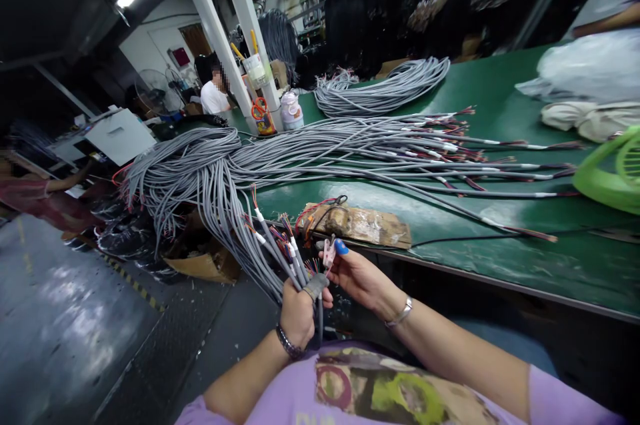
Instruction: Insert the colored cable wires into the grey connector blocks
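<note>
My left hand (299, 310) is a fist closed around a bunch of grey cables (273, 248) whose stripped ends with red and coloured wires stick up above it. My right hand (357, 273) is just to the right, its fingers pinched on a small pink tool (329, 253) at the cable tips; a blue cap (341, 246) covers one fingertip. The cables trail back over the table edge to a big grey bundle (200, 168).
The green table (500, 238) carries long grey cables (400, 142), a coiled grey pile (385, 88), a taped cardboard block (363, 224), a green fan (613, 172) and plastic bags (590, 68). White posts (215, 25) stand behind. A seated person (214, 93) is at the back left.
</note>
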The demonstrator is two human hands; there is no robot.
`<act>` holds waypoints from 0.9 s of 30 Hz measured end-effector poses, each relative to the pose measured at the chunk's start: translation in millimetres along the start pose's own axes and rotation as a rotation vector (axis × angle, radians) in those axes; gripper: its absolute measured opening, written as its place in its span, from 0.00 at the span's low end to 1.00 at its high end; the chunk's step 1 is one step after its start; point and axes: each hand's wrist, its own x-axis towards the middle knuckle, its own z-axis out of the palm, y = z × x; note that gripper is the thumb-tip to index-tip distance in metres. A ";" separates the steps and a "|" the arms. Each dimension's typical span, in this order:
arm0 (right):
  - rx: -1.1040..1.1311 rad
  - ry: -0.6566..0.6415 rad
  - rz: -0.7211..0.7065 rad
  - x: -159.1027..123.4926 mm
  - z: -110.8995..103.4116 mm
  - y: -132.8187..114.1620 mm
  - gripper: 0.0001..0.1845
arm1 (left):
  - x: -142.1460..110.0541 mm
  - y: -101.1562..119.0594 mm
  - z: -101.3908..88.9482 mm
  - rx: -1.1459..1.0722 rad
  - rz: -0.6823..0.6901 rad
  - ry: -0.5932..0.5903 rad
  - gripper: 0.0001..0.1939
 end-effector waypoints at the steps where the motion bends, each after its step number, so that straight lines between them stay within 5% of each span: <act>1: -0.015 -0.023 0.005 -0.9 -2.1 0.1 0.14 | -0.8 -0.6 -1.3 -0.007 0.007 -0.005 0.13; 5: -0.148 -0.146 0.060 -11.5 -8.3 0.3 0.21 | -5.4 -3.7 -7.5 -0.015 0.040 -0.005 0.12; 9: -0.419 -0.231 -0.001 -25.7 -4.2 1.1 0.18 | -9.1 -8.0 -12.1 0.030 0.066 -0.016 0.15; 13: -0.585 -0.327 -0.071 -32.9 3.2 0.2 0.15 | -10.0 -10.6 -15.6 0.105 0.056 -0.143 0.15; 16: -0.623 -0.323 -0.089 -35.0 5.8 -0.7 0.16 | -9.4 -10.7 -17.3 0.116 0.049 -0.210 0.15; 23: -0.640 -0.168 -0.157 -34.2 4.9 1.1 0.19 | -7.0 -5.5 -13.1 0.078 0.086 -0.085 0.17; 27: -0.626 -0.214 -0.127 -33.6 6.6 1.4 0.19 | -6.8 -4.7 -11.5 0.057 0.041 -0.067 0.16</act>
